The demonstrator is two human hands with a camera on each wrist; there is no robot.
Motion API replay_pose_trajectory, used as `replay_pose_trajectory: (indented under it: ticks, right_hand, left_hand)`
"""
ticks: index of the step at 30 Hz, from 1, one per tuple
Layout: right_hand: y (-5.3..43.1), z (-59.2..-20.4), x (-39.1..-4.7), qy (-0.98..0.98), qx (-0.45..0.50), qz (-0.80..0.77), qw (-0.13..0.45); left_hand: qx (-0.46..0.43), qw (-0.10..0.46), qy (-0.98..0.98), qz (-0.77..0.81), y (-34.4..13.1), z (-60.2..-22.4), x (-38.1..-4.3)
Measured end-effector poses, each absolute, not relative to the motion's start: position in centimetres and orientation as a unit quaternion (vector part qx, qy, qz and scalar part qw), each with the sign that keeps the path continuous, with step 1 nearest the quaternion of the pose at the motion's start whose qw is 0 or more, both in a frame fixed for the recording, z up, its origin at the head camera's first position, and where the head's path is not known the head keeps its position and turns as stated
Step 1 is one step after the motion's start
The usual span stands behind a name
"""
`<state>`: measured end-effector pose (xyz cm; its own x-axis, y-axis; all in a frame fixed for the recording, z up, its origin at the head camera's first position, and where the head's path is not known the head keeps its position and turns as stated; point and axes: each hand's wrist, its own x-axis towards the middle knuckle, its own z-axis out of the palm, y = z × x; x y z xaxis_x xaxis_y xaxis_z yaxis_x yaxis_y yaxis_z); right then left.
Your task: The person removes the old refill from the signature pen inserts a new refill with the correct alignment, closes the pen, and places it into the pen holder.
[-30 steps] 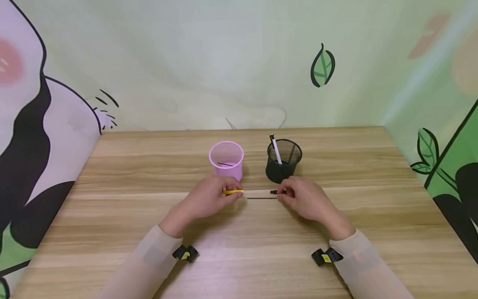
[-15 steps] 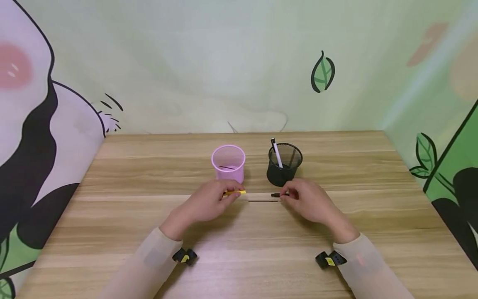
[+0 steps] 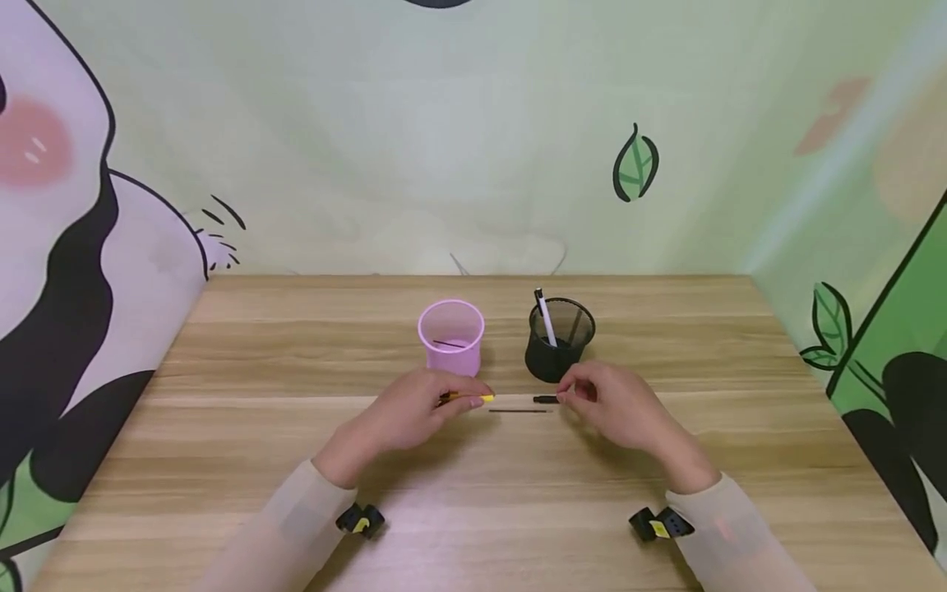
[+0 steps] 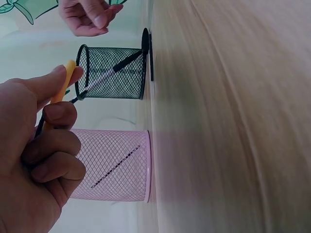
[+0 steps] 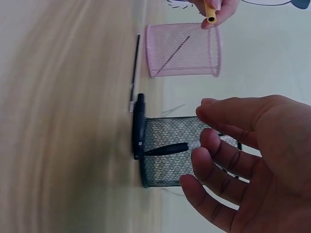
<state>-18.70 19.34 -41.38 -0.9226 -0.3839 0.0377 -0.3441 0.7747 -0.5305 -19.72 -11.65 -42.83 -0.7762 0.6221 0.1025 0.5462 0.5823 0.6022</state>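
My left hand [image 3: 414, 411] grips a yellow pen barrel [image 4: 64, 85] between thumb and fingers, raised above the table. Its near end looks hollow in the right wrist view, and a dark part shows behind the curled fingers in the left wrist view. My right hand [image 3: 621, 411] hovers with relaxed fingers and nothing between them. Just left of its fingertips in the head view, a black pen piece [image 5: 139, 126] lies on the tabletop. A thin dark pen refill [image 3: 518, 410] lies on the wood between the hands.
Behind the left hand stands a pink mesh pen cup [image 3: 453, 362] with a thin dark stick inside. A black mesh pen cup [image 3: 551, 362] beside it holds a white-and-black pen [image 3: 547, 321]. A printed wall [image 3: 370, 164] rises at the table's [image 3: 503, 526] back edge.
The head view has tilted up a little. My left fingers now cover more of the yellow barrel. My right hand has shifted slightly right of the black pen piece. Cups and refill stay put.
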Motion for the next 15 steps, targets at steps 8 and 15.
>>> replay_pose_trajectory:
  ticks: [8, 15]
  right_hand:
    - [18.9, -39.7, -18.9, 0.931, -0.217, -0.292, 0.022]
    - [17.8, -37.9, -19.7, 0.923, -0.242, -0.301, 0.011]
  left_hand:
    - [0.321, 0.075, 0.889, 0.318, -11.1, -42.8, -19.5]
    - [0.34, 0.067, 0.884, 0.314, -11.0, -43.0, -19.4]
